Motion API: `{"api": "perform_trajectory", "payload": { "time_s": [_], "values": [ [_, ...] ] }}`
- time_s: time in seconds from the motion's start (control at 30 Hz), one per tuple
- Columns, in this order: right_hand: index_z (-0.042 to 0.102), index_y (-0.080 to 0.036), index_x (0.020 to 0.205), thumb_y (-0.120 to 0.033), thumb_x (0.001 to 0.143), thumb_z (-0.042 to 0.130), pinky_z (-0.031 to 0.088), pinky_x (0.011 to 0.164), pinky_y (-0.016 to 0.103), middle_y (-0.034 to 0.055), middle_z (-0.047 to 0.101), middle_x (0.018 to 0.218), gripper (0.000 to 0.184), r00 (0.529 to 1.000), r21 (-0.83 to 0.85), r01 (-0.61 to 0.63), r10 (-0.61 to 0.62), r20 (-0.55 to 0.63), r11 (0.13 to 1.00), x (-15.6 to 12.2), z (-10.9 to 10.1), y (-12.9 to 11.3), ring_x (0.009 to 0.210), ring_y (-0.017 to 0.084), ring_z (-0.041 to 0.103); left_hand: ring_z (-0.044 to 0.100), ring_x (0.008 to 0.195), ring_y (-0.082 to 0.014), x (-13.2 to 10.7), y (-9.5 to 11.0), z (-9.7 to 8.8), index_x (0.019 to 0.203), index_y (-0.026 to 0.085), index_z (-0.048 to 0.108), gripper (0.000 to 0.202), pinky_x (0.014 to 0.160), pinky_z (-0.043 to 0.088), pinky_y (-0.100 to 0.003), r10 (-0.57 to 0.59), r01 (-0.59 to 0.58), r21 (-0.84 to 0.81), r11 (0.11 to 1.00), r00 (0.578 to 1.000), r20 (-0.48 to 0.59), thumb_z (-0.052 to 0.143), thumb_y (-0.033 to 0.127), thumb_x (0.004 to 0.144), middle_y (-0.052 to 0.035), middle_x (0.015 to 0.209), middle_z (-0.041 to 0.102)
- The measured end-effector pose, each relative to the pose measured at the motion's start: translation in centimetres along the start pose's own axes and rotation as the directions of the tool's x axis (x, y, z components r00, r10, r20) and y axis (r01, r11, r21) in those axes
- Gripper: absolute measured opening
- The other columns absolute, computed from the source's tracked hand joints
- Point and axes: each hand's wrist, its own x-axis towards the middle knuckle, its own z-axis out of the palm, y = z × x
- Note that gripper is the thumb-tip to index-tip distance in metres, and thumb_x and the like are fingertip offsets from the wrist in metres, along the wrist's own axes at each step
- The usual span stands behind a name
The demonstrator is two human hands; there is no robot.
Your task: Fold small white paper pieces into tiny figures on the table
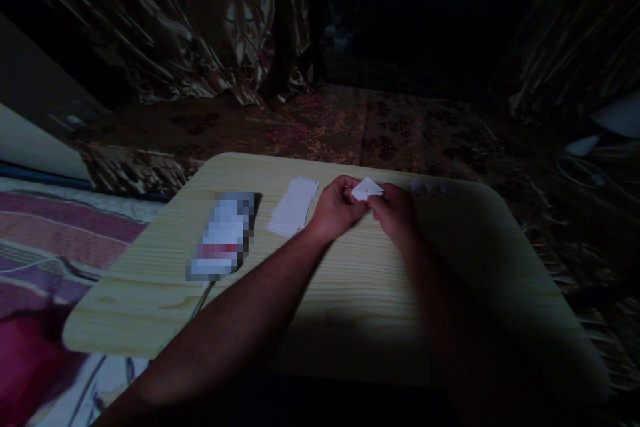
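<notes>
Both hands meet over the far middle of a light wooden table (350, 293). My left hand (336, 208) and my right hand (396, 212) pinch a small folded piece of white paper (367, 189) between their fingertips, just above the tabletop. A stack of white paper sheets (294, 205) lies on the table directly left of my left hand.
A pixelated flat object (223, 236) lies on the table's left side, with a thin cord running from it toward the near edge. Some pale scraps (429, 188) rest right of the hands. Patterned fabric and curtains surround the table; a striped cloth (55, 247) lies left.
</notes>
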Motion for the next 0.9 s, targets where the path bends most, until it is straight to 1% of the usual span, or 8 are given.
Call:
{"api": "perform_trajectory", "payload": {
  "time_s": [0.3,0.53,0.67,0.9],
  "values": [
    [0.062,-0.019,0.072,-0.034,0.074,0.057,0.034,0.051,0.025,-0.0029,0.055,0.052,0.017,1.000,-0.013,0.017,-0.017,0.013,1.000,-0.03,-0.14,-0.24,0.054,0.014,0.049,0.048,0.054,-0.0057,0.00,-0.05,-0.20,0.095,0.017,0.056,0.044,0.052,0.034,-0.017,-0.003,0.003,0.012,1.000,1.000,0.028,0.081,0.019,0.059,0.0062,0.065,0.059],
    [0.061,-0.019,0.068,-0.034,0.072,0.058,0.033,0.050,0.025,-0.0034,0.053,0.051,0.016,1.000,-0.001,-0.012,0.012,0.002,1.000,-0.01,-0.18,-0.32,0.053,0.014,0.048,0.048,0.053,-0.0054,-0.06,0.18,-0.11,0.094,0.017,0.056,0.047,0.051,0.033,-0.017,-0.033,0.033,-0.001,0.999,0.999,0.025,0.083,0.020,0.056,0.0065,0.064,0.059],
    [0.060,-0.019,0.068,-0.034,0.073,0.058,0.033,0.051,0.025,-0.0031,0.054,0.052,0.016,1.000,0.003,-0.014,0.014,0.020,1.000,0.02,-0.22,-0.30,0.054,0.014,0.048,0.046,0.052,-0.0049,-0.02,0.17,-0.14,0.095,0.016,0.056,0.046,0.051,0.033,-0.017,-0.037,0.037,0.000,0.999,0.999,0.030,0.083,0.020,0.057,0.0069,0.063,0.058],
    [0.059,-0.020,0.067,-0.033,0.072,0.056,0.032,0.050,0.025,-0.0035,0.053,0.051,0.014,1.000,-0.015,-0.009,0.009,0.011,1.000,0.01,-0.22,-0.21,0.054,0.014,0.048,0.050,0.055,-0.0060,-0.09,0.07,-0.11,0.094,0.016,0.055,0.045,0.053,0.035,-0.018,-0.021,0.020,0.021,1.000,0.998,0.062,0.082,0.023,0.059,0.0056,0.067,0.060]
  ]
}}
